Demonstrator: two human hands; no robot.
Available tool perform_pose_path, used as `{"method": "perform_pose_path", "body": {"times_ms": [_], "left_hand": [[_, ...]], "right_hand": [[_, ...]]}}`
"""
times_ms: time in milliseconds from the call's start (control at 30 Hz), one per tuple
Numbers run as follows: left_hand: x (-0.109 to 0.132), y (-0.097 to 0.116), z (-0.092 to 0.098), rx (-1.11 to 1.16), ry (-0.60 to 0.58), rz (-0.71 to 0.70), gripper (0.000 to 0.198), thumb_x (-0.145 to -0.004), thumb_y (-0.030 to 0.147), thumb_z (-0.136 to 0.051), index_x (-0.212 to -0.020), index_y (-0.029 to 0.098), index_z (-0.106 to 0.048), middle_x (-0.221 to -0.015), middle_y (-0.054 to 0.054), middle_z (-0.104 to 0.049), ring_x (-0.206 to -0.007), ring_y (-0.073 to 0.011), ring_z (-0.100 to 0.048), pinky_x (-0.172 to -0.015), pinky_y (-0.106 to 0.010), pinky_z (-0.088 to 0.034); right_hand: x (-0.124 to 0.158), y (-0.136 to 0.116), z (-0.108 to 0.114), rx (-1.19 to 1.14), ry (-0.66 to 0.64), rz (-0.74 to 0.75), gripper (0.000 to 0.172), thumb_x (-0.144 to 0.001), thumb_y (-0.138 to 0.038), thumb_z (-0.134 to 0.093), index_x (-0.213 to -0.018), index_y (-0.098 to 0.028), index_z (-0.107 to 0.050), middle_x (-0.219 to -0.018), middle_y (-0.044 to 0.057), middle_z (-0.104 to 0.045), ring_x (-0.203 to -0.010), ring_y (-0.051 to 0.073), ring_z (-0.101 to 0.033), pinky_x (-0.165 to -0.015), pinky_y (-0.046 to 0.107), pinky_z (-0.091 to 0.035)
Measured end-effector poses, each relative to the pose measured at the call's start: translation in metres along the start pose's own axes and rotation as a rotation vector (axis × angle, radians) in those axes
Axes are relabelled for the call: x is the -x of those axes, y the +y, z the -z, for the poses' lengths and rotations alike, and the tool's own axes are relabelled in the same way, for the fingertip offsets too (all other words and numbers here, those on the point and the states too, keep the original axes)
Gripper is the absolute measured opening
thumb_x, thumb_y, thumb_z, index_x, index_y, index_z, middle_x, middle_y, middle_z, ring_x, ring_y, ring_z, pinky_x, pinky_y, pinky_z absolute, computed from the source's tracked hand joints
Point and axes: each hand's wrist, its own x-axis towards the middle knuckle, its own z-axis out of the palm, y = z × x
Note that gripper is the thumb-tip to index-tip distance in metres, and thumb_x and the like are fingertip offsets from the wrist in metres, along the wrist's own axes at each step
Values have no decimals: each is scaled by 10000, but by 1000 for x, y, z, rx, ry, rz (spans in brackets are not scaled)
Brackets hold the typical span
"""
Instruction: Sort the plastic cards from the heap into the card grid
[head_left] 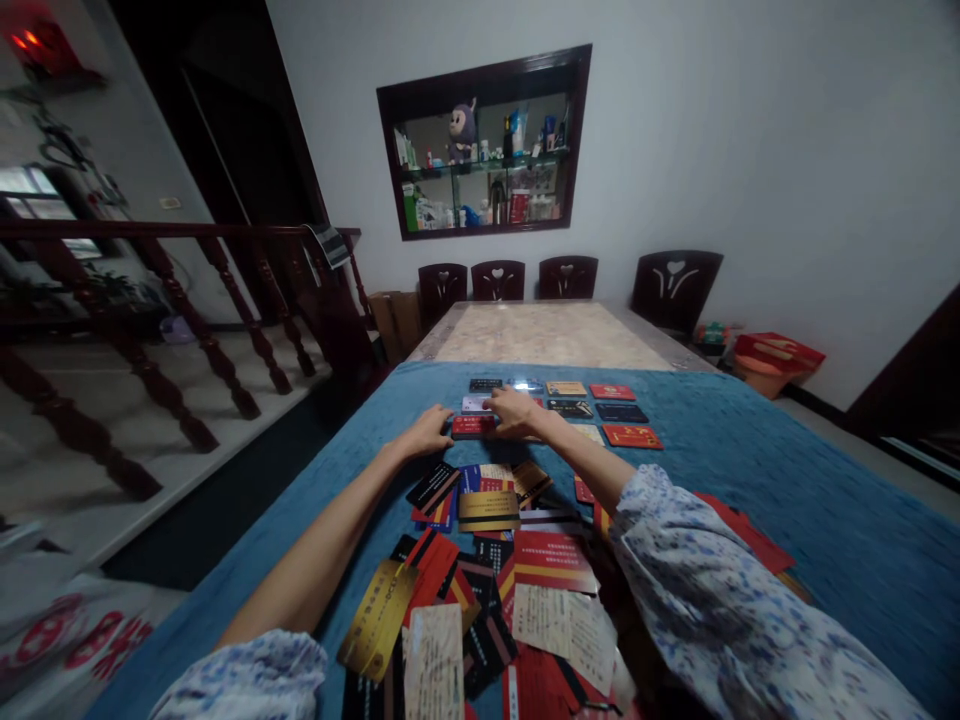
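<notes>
A red card (pixel 473 427) lies on the blue cloth (pixel 697 460) in the front left of an arranged block of cards. My left hand (pixel 429 432) rests at its left edge, fingers stretched toward it. On the other side, my right hand (pixel 516 413) reaches over the block with thumb and fingers apart, its tips at the card's right end. Behind the red card are a pale card (pixel 474 404) and a black card (pixel 485 385). My right hand covers part of the middle column. Nearer to me, a loose, overlapping pile holds a gold card (pixel 487 510) and several others.
To the right of my hand are an orange-red card (pixel 631 436), a dark blue card (pixel 621 412) and a red-and-white card (pixel 612 392). Red items (pixel 750 535) lie beside my right sleeve. Chairs (pixel 568 277) stand beyond the table's bare marbled end (pixel 555 335). A wooden railing (pixel 172 290) runs along the left.
</notes>
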Motion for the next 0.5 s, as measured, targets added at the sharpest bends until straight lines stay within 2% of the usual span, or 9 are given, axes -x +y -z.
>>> {"method": "perform_pose_path", "body": {"times_ms": [133, 267, 367, 500], "left_hand": [[11, -4, -2, 27, 39, 39, 410, -713, 172, -659, -1121, 137, -640, -1099, -79, -621, -946, -211, -632, -885, -310, -513], [23, -7, -1, -28, 47, 50, 331, -764, 179, -617, -1087, 120, -651, -1049, -88, -625, -911, -205, -633, -884, -317, -508], [32, -7, 1, -21, 70, 52, 340, -800, 190, -585, -1129, 124, -639, -1059, -92, -629, -924, -199, -629, -901, -319, -501], [45, -5, 4, 0, 132, 55, 343, -816, 184, -556, -1142, 132, -649, -1032, -95, -649, -936, -212, -620, -921, -349, -499]], "right_hand": [[10, -6, 3, -33, 87, 27, 424, -830, -337, -622, -1232, -202, -642, -1230, 152, -608, -1157, 315, -496, -907, 427, -436], [21, -17, 7, -65, 131, 50, 346, -862, -287, -601, -1194, -211, -657, -1223, 129, -617, -1165, 295, -474, -886, 388, -401], [28, -24, 9, -72, 185, 60, 262, -919, -253, -522, -1113, -198, -690, -1162, 120, -652, -1117, 274, -487, -856, 364, -375], [37, -32, 9, -83, 272, 42, 310, -983, -240, -408, -1012, -181, -710, -1076, 121, -686, -1048, 255, -496, -805, 343, -336]]}}
